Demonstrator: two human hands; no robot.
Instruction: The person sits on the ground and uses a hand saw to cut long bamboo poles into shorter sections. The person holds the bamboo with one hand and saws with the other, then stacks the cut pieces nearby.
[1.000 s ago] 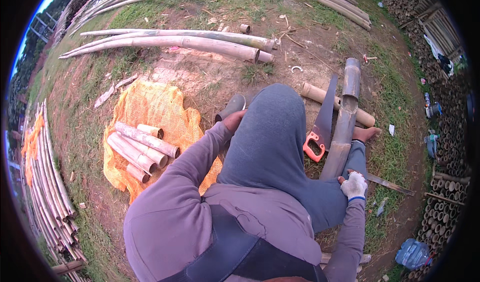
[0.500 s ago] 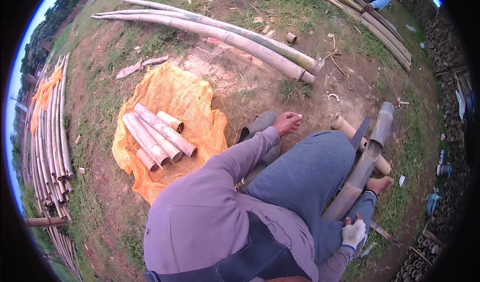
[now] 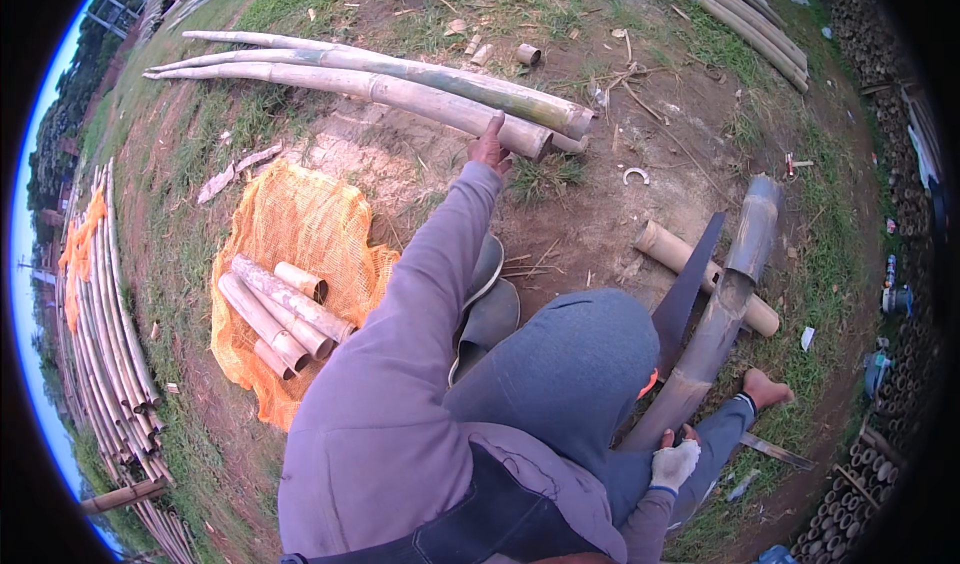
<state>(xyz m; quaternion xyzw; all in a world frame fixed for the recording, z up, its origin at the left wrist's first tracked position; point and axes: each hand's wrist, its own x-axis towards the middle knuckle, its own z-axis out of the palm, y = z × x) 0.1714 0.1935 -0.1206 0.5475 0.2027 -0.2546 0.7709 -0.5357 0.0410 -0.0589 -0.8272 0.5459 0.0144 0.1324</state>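
My bare left hand reaches far forward to the cut end of a long pale bamboo pole, with the thumb over its top and the fingers curled along its near side. My right hand, in a white glove with bare fingertips, is closed low beside my leg, near the lower end of a thick grey bamboo tube. What its fingers hold is hidden. That tube has a notch and lies across a shorter bamboo piece. Between my knee and the tube stands a handsaw with an orange handle.
Several cut bamboo tubes lie on an orange mesh sack at left. Long bamboo poles are stacked at far left, more poles at upper right. A short bamboo offcut and a pale curved piece lie on the ground.
My left hand has moved from above the boots, forward to the bamboo pole's end, and closed there. The view has shifted, and the saw's orange handle now shows. My right hand stays low.
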